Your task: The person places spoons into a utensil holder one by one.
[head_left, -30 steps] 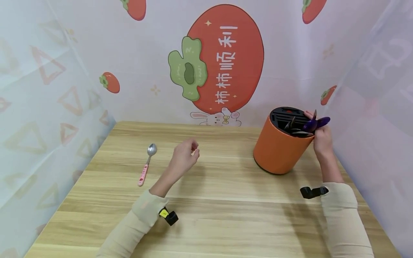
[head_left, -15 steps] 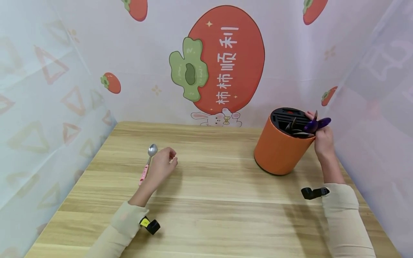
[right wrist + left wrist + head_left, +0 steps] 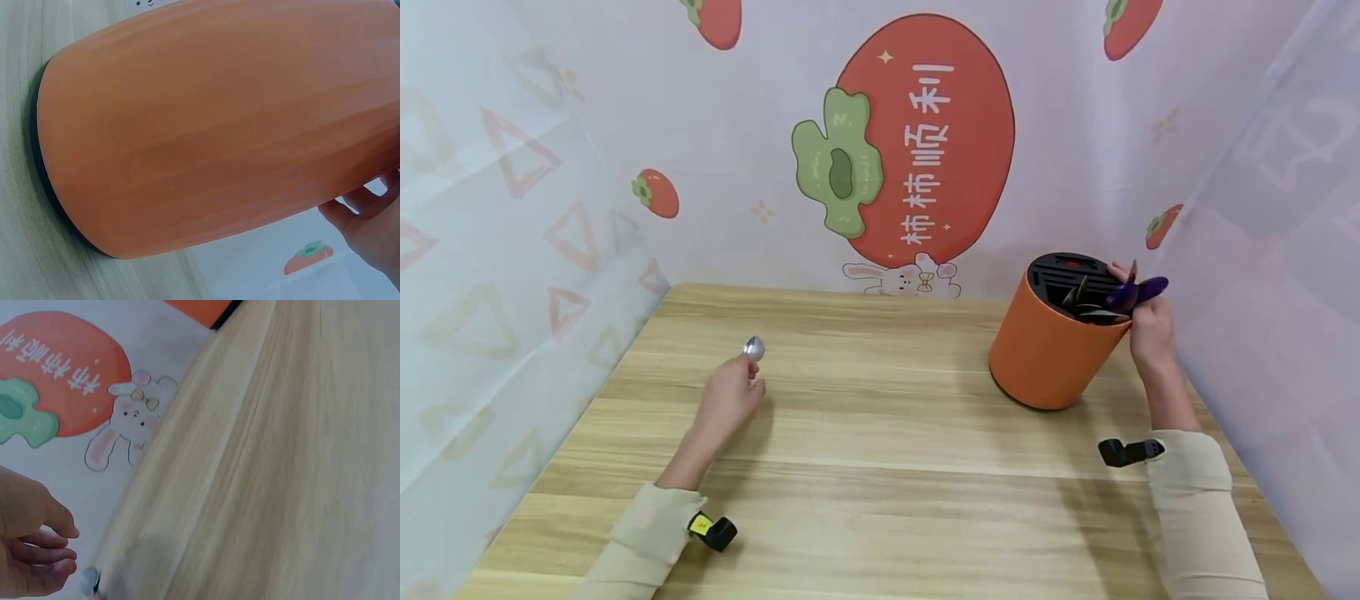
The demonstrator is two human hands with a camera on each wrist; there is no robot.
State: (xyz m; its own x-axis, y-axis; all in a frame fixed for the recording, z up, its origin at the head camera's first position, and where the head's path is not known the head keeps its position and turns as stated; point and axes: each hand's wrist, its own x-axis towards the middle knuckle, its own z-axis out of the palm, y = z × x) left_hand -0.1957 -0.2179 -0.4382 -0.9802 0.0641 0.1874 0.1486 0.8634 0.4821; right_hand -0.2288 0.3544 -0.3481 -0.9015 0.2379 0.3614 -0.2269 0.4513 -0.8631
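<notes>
A metal spoon (image 3: 754, 347) lies at the left of the table, its pink handle now hidden in the head view. Over that handle hovers my left hand (image 3: 726, 396), fingers loosely curled; the left wrist view shows the spoon (image 3: 91, 580) below and apart from the fingertips (image 3: 67, 567). At the right stands an orange knife block (image 3: 1052, 350) with a slotted black top. My right hand (image 3: 1152, 333) holds its right side near the rim. Several utensils stick out of the opening, among them glossy purple pieces (image 3: 1138, 290). In the right wrist view the orange wall (image 3: 206, 137) covers most of the picture.
The wooden table (image 3: 880, 517) has printed cloth walls (image 3: 722, 125) at its back and both sides. The knife block stands near the right cloth. Black wrist cameras sit on both sleeves.
My left hand has moved left from mid-table to over the spoon, covering its handle. The right hand and the knife block have stayed in place.
</notes>
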